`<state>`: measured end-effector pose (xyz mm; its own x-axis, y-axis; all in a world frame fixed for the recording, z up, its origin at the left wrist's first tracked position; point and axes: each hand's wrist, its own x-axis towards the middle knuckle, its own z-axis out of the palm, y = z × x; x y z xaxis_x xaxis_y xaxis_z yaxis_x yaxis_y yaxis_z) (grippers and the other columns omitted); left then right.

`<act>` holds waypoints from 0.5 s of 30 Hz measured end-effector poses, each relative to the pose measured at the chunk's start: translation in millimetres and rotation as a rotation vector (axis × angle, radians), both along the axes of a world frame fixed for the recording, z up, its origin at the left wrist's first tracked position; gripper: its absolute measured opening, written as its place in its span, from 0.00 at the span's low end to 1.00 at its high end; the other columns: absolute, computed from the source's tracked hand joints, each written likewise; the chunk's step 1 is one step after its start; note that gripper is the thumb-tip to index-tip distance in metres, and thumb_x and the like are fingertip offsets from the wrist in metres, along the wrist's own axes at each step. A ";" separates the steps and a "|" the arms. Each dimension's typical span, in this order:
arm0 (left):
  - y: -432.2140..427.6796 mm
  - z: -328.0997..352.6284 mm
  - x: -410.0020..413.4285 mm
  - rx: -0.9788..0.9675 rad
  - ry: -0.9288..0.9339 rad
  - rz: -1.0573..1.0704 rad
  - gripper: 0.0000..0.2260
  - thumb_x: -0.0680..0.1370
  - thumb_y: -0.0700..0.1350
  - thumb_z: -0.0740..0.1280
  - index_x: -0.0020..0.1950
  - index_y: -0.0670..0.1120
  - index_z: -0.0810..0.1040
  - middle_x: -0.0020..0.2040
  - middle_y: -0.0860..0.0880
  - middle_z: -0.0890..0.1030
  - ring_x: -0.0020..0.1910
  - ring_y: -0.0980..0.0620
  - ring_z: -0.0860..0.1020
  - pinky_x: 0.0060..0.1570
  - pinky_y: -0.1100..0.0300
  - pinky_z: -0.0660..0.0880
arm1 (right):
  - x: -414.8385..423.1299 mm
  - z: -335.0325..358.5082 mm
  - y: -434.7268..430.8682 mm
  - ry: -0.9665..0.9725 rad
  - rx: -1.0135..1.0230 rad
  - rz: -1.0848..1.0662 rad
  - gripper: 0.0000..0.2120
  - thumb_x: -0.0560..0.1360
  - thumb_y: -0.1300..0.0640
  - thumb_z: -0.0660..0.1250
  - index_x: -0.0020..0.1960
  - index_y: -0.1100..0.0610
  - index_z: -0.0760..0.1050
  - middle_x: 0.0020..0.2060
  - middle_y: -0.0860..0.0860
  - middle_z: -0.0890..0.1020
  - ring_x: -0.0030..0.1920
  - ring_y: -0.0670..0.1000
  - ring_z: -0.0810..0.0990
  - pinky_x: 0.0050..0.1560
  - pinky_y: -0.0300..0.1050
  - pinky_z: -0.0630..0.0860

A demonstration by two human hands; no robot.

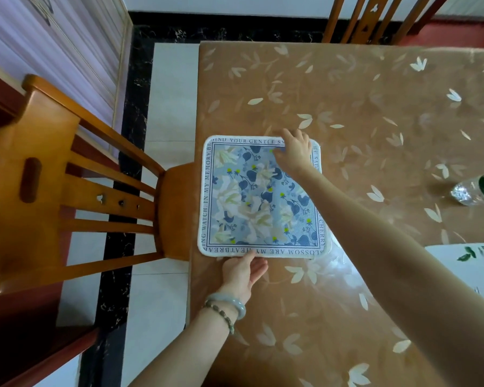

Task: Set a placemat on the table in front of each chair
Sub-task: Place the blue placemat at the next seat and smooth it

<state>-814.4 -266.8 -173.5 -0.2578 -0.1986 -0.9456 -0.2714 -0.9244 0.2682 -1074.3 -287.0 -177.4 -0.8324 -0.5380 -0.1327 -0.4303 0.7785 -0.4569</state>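
Observation:
A square blue floral placemat (pixel 252 202) with a white lettered border lies flat on the brown leaf-patterned table (pixel 361 113), right in front of the wooden chair (pixel 67 191) on the left side. My left hand (pixel 245 270) touches the mat's near edge with straight fingers. My right hand (pixel 294 150) rests flat on the mat's far right corner, the arm crossing over the mat's right side.
A second wooden chair (pixel 375 18) stands at the table's far end. A plastic water bottle (pixel 478 189) lies at the right edge. A white mat with green leaves (pixel 470 263) shows at the right. Tiled floor with a black band runs left of the table.

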 end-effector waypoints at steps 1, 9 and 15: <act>-2.7 1.3 2.5 0.020 0.008 -0.066 0.06 0.78 0.38 0.68 0.50 0.34 0.78 0.42 0.38 0.82 0.41 0.44 0.82 0.47 0.49 0.81 | 1.6 -2.4 8.8 -0.013 -0.025 -0.045 0.20 0.74 0.62 0.63 0.66 0.55 0.72 0.63 0.58 0.72 0.66 0.60 0.66 0.67 0.52 0.59; -55.8 13.9 -7.0 -0.874 0.059 -0.759 0.11 0.81 0.48 0.63 0.57 0.42 0.78 0.53 0.47 0.81 0.50 0.53 0.79 0.52 0.61 0.78 | 24.8 -11.4 100.3 -0.217 -0.244 -0.495 0.18 0.74 0.64 0.58 0.63 0.61 0.73 0.59 0.59 0.74 0.65 0.58 0.68 0.66 0.49 0.65; -119.8 -5.1 -27.8 -1.182 -0.280 -0.834 0.15 0.81 0.44 0.63 0.66 0.39 0.75 0.67 0.41 0.73 0.65 0.43 0.72 0.66 0.50 0.70 | 38.5 -26.8 134.2 -0.395 -0.102 -0.574 0.12 0.76 0.58 0.63 0.57 0.61 0.76 0.52 0.56 0.82 0.52 0.58 0.80 0.53 0.55 0.78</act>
<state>-842.2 -386.6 -178.6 -0.5229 -0.7628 -0.3805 -0.7726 0.2355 0.5896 -1035.8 -152.7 -204.2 -0.8884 -0.0543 -0.4558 0.2487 0.7776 -0.5775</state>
